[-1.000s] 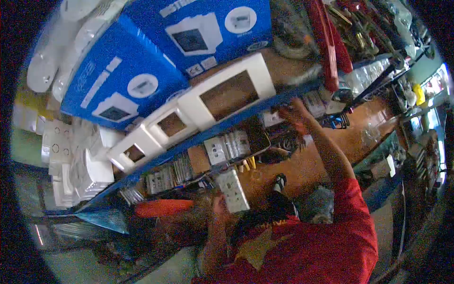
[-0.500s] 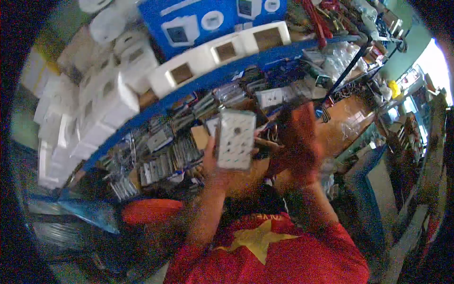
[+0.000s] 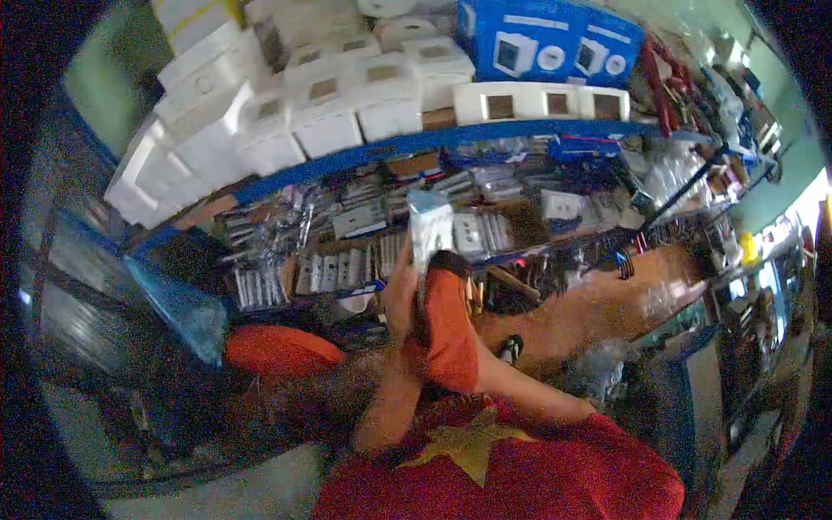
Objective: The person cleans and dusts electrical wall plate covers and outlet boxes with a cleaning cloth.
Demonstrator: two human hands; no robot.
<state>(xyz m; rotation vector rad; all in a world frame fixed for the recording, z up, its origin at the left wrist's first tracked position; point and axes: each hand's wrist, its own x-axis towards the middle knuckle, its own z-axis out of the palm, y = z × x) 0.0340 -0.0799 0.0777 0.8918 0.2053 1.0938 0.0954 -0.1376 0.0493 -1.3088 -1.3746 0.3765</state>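
Observation:
A white rectangular panel (image 3: 431, 232) with small dark marks stands nearly upright in front of the shelf. A clear, bluish plastic wrapping shows at its top. My bare left hand (image 3: 401, 299) grips the panel along its left side, fingers wrapped behind it. My right hand (image 3: 451, 334) wears an orange-red glove with dark fingertips. It is closed against the panel's lower right part and covers it. Blur and the glove hide the panel's lower end and how the right fingers sit.
A blue-edged shelf (image 3: 381, 149) carries white boxes (image 3: 325, 117) and a blue printed box (image 3: 555, 48). Below, rows of packed white panels (image 3: 334, 270) fill another level. An orange-topped stool (image 3: 282, 349) stands left, and a brown work surface (image 3: 598, 282) lies right.
My right gloved hand has moved left onto the panel. The panel has turned from showing its broad face to a narrower, angled view. The camera view has swung left.

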